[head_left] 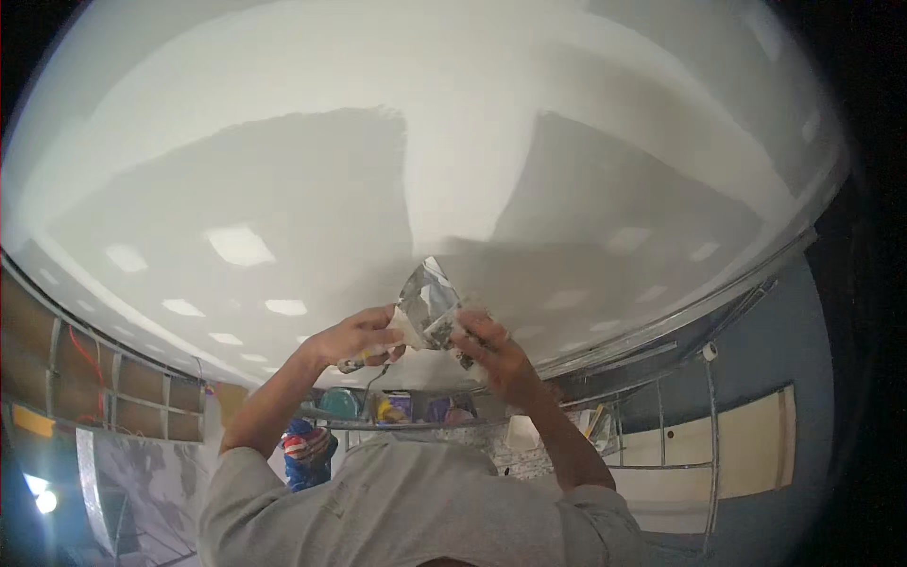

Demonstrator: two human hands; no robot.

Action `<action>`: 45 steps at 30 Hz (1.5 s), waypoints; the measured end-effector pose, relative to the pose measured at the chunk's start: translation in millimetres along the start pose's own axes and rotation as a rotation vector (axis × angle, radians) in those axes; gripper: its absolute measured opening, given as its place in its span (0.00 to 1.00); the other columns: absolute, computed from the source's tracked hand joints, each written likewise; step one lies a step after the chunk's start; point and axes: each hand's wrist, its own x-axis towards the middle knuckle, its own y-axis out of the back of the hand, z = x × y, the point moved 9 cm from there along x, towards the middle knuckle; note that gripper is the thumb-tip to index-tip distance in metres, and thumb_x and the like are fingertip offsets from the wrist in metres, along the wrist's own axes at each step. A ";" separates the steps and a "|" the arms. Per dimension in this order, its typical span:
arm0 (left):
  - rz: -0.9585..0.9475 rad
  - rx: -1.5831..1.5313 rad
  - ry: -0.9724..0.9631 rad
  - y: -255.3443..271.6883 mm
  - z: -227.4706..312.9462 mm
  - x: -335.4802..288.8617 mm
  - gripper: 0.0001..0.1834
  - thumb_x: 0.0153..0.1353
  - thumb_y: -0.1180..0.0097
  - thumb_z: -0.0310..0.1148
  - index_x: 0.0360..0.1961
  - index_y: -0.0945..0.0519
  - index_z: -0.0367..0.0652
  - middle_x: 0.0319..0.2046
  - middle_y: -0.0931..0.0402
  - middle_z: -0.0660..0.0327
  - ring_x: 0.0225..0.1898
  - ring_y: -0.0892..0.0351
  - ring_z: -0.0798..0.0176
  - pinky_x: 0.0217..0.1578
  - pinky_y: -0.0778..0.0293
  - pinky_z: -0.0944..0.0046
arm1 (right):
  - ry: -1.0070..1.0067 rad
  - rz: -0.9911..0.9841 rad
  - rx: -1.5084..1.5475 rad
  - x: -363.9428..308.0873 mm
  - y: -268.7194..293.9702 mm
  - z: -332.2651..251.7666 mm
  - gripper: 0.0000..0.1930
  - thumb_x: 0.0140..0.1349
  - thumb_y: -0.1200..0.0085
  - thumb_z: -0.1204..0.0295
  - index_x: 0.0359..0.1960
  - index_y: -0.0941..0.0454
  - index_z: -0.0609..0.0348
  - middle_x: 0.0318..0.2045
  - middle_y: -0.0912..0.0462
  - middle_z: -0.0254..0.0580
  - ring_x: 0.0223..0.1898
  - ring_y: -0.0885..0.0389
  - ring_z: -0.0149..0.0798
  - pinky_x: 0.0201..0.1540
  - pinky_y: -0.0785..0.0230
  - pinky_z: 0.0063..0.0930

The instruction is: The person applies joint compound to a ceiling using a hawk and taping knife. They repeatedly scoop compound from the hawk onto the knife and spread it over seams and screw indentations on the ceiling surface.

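In front of a large grey plasterboard surface [312,189] with white bands of joint compound [468,161], my hands are close together. My left hand [362,335] is closed round a putty knife [351,364], whose handle end shows below the fingers. My right hand [498,357], blurred by motion, is closed on a second putty knife [436,300] with a shiny metal blade. The blades meet or overlap between my hands, so which edge belongs to which is hard to tell. Pale compound smears the metal near the fingers of both hands.
White square patches [240,245] dot the board. Metal framing [111,383] stands at the left, and a metal scaffold rail [712,444] at the right. Behind me are a teal container [340,403], coloured packages [394,407] and a blue thing with red and white stripes [308,454].
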 end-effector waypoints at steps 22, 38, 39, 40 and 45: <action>0.740 -0.110 -0.070 -16.8 -76.4 -33.7 0.18 0.71 0.52 0.35 0.58 0.32 0.39 0.28 0.23 0.59 0.18 0.29 0.72 0.15 0.36 0.74 | -1.183 0.293 1.421 -210.5 -87.0 215.6 0.22 0.59 0.45 0.82 0.56 0.31 0.63 0.48 0.23 0.40 0.51 0.25 0.40 0.56 0.35 0.35; 1.220 0.026 -0.072 -54.9 -69.3 -94.8 0.15 0.72 0.54 0.37 0.52 0.28 0.37 0.33 0.21 0.61 0.23 0.29 0.74 0.23 0.32 0.74 | -0.581 -0.120 0.976 -54.7 -72.4 154.7 0.18 0.61 0.43 0.76 0.53 0.27 0.66 0.45 0.19 0.41 0.45 0.21 0.33 0.52 0.31 0.28; 1.214 0.059 -0.042 -52.2 -66.8 -93.3 0.15 0.73 0.54 0.37 0.52 0.28 0.38 0.33 0.21 0.62 0.23 0.29 0.74 0.24 0.32 0.73 | -0.575 -0.077 0.996 -52.3 -76.2 148.7 0.17 0.63 0.42 0.74 0.53 0.27 0.66 0.45 0.18 0.43 0.46 0.21 0.35 0.52 0.30 0.29; 1.186 0.165 -0.019 -57.5 -56.9 -92.1 0.14 0.73 0.54 0.37 0.51 0.27 0.38 0.31 0.21 0.63 0.23 0.29 0.75 0.24 0.31 0.73 | -0.578 -0.030 1.020 -53.0 -79.2 137.8 0.17 0.64 0.43 0.74 0.53 0.27 0.65 0.45 0.19 0.43 0.46 0.21 0.35 0.51 0.29 0.29; 1.050 0.383 -0.025 -73.7 -15.0 -83.9 0.13 0.73 0.56 0.35 0.45 0.26 0.36 0.29 0.21 0.62 0.22 0.28 0.74 0.23 0.32 0.71 | -0.658 0.119 1.065 -63.3 -95.4 102.7 0.18 0.66 0.45 0.73 0.56 0.29 0.65 0.46 0.19 0.43 0.46 0.21 0.34 0.51 0.29 0.29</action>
